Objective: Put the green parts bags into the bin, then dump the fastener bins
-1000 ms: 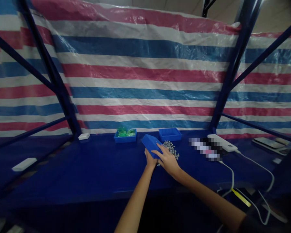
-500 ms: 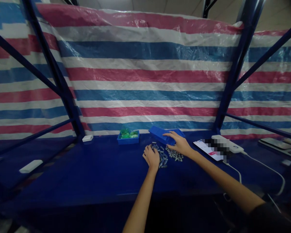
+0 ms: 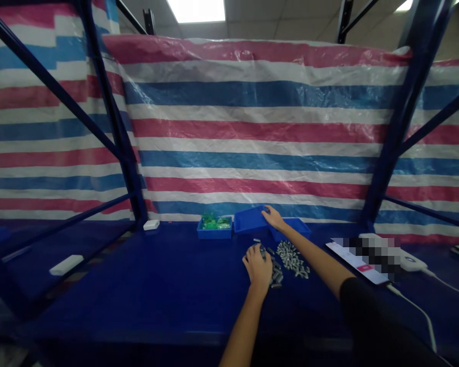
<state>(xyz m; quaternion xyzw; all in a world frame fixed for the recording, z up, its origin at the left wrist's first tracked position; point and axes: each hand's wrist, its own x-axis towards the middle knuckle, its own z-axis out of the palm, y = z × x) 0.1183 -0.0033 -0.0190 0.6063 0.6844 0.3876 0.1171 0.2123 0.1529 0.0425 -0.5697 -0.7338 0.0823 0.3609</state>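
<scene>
My left hand (image 3: 258, 266) rests on the left side of a pile of dark metal cylinders (image 3: 277, 275), fingers spread and slightly bent. With my right hand (image 3: 273, 218) I grip the right edge of an empty blue tray (image 3: 248, 219), which sits tilted toward the back of the table. Behind my right wrist is another blue tray (image 3: 300, 229), partly hidden by the arm. A heap of small silvery metal pieces (image 3: 290, 257) lies between the cylinders and my right forearm.
On the blue table (image 3: 156, 290), a blue box (image 3: 214, 234) holds green clear bags (image 3: 214, 222). A phone (image 3: 357, 262) and a white power bank (image 3: 413, 263) with cables lie at the right. White devices (image 3: 66, 265) are at the left, beside dark blue posts (image 3: 128, 173).
My right hand has moved back and left with the blue tray, now lower and beside the green-bag box. The second tray and the silvery heap show more. The camera view has shifted.
</scene>
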